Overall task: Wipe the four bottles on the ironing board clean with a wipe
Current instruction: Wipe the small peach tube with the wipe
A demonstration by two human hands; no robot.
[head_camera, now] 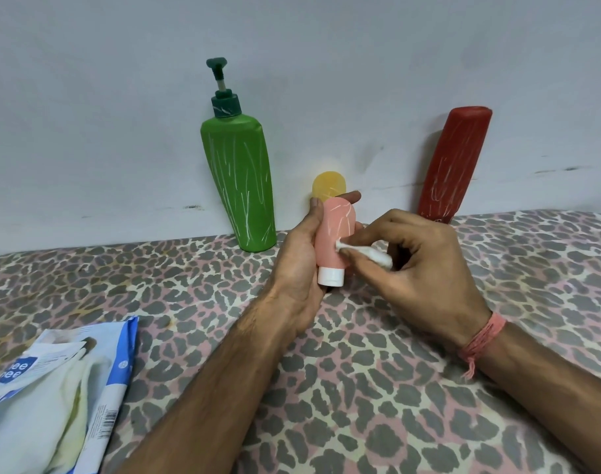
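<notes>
The ironing board (87,285) carries a green pump bottle (239,179) and a red bottle (452,162) leaning on the wall at its far edge, a yellow bottle (328,189) between them, and a wipe packet (53,388) at the near left corner. Above the middle, the left hand (300,265) grasps a pink bottle (335,241), cap down. The right hand (418,268) pinches a wipe (360,252) against it. White streaks remain; a loose grasp could drop the bottle.

Head camera, looking forward-down, close over ironing board (189,302).
</notes>
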